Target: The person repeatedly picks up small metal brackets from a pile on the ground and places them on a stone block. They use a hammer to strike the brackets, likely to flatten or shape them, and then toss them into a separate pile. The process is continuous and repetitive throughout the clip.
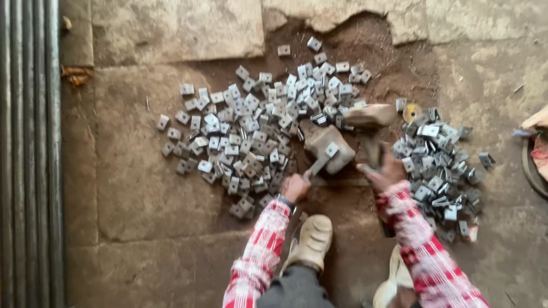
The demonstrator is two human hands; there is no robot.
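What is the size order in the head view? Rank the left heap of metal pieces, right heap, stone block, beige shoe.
1. left heap of metal pieces
2. right heap
3. stone block and beige shoe look alike; the shoe is nearer the camera, so unranked.

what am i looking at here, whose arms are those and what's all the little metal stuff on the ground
There is no machine here. One camera, worn on a person's head, looks straight down, so the two arms in red checked sleeves are the wearer's own.

The left hand grips a thin tool that holds a small square metal plate on a stone block. The right hand holds a handle; the blurred hammer head is above the block.

On the dirt floor lie two heaps of similar small metal pieces: a large heap left of the block and a smaller heap to its right. Long metal rods run along the left edge. The person's light shoe shows between the arms.
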